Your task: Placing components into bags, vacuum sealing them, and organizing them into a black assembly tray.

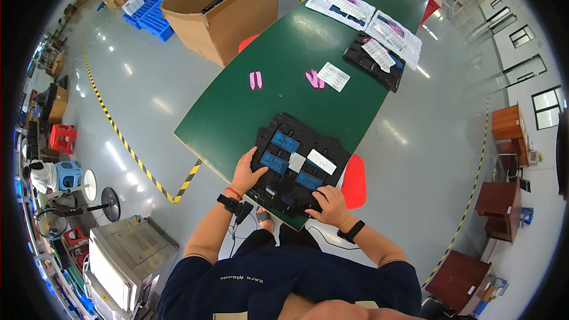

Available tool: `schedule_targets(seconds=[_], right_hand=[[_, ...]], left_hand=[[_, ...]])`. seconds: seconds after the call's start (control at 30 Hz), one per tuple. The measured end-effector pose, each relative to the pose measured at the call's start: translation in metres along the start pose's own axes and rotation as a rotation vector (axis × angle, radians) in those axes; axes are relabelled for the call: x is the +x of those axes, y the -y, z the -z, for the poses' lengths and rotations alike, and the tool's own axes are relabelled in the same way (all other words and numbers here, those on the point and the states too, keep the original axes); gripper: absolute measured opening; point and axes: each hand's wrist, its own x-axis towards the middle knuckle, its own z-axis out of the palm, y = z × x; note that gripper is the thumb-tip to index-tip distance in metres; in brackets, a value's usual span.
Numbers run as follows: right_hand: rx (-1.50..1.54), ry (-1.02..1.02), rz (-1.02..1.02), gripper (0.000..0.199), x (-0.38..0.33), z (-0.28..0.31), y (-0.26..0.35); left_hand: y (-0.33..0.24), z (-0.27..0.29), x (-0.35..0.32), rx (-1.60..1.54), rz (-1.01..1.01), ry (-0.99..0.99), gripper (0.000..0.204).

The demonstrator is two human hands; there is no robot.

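Black panel point(288, 184) lies between both – left grip point(243, 174), right grip point(332, 206)

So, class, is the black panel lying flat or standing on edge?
Lying flat: the black panel's broad face, with blue patches, points up on the green table, left hand and right hand at its edges.

Glossy grey floor point(427, 142), white wall point(548, 178), windows point(547, 108)
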Motion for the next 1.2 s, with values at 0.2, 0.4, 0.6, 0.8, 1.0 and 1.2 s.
schedule_targets(seconds=[0.2,0.4,0.6,0.8,1.0,1.2], right_hand=[[-0.086,-0.194,-0.285,0.046,0.105,0.019,-0.11],[-0.2,-0.109,-0.461,0.083,0.203,-0.029,-0.25],[-0.388,0.281,-0.382,0.071,0.241,-0.077,-0.256],[-0.364,0.363,-0.067,0.064,0.192,-0.058,-0.258],[-0.236,0.563,-0.069,0.08,0.097,0.002,-0.243],[-0.11,0.617,-0.038,0.094,0.07,0.024,-0.23]], left_hand=[[0.015,0.037,0.04,0.115,0.006,-0.142,0.056],[0.01,0.066,0.156,0.428,-0.102,-0.086,0.044],[0.018,0.029,0.22,0.727,-0.15,-0.028,0.051],[0.037,0.024,0.223,0.833,-0.179,0.147,0.048],[0.047,0.041,0.162,0.8,-0.249,0.191,0.052],[0.051,0.07,0.091,0.758,-0.198,0.254,0.058]])
